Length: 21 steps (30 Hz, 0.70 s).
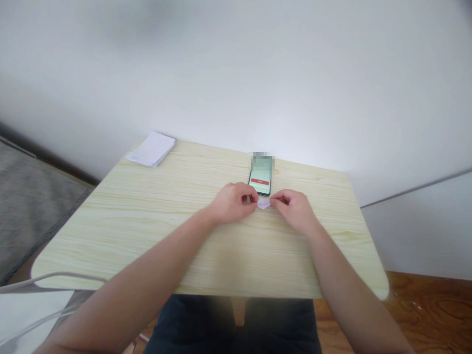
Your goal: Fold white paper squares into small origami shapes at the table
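A small piece of folded white paper (263,203) is held between my two hands, a little above or on the table. My left hand (236,202) pinches its left corner between thumb and fingers. On the other side, my right hand (291,206) pinches the right corner the same way. Just beyond the paper lies a phone (260,187), its screen lit pale green with a red button; the upper part is blurred out. The fingertips cover the ends of the paper.
The light wooden table (147,231) stands against a white wall (236,88). A stack of white paper sheets (153,149) lies at its far left corner. Pale cables (47,278) run by the near left corner, and wooden floor (431,305) shows at the right.
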Each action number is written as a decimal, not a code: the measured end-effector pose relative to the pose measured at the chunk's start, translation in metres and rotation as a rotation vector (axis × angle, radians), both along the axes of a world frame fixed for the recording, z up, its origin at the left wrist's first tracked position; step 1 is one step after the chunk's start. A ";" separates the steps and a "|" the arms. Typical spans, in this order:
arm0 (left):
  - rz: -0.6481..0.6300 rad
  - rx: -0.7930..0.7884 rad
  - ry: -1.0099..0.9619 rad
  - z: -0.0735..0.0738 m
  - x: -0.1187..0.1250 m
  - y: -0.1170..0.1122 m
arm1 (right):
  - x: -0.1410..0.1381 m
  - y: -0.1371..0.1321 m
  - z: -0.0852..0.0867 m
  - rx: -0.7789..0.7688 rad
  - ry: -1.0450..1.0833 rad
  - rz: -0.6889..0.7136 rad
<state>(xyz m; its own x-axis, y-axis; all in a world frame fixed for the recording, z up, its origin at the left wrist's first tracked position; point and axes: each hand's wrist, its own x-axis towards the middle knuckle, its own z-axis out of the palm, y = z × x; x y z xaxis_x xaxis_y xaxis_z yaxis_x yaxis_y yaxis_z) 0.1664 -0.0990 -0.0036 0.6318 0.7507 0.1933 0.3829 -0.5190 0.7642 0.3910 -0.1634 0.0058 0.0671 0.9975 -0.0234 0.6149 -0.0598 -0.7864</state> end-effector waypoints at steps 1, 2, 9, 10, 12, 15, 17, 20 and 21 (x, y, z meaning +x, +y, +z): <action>-0.006 -0.018 -0.005 0.001 0.000 0.000 | 0.000 -0.001 0.000 -0.010 -0.001 -0.010; -0.005 -0.042 -0.011 0.002 0.000 0.000 | 0.001 -0.001 0.001 -0.018 -0.001 -0.023; 0.016 -0.178 -0.092 0.006 -0.003 0.001 | 0.028 -0.005 0.002 -0.071 -0.025 -0.113; 0.022 -0.184 -0.094 0.005 -0.003 0.002 | 0.039 -0.003 0.002 -0.083 -0.033 -0.134; 0.027 -0.193 -0.092 0.004 -0.003 0.002 | 0.069 0.004 0.002 -0.105 -0.047 -0.199; 0.030 -0.200 -0.086 0.000 -0.003 0.004 | 0.124 0.019 0.002 -0.152 -0.071 -0.320; 0.031 -0.204 -0.086 -0.003 -0.003 0.006 | 0.160 0.030 0.004 -0.201 -0.075 -0.408; 0.033 -0.189 -0.088 -0.005 -0.003 0.008 | 0.205 0.045 0.008 -0.258 -0.067 -0.519; 0.041 -0.181 -0.088 -0.005 -0.004 0.009 | 0.217 0.050 0.009 -0.269 -0.066 -0.551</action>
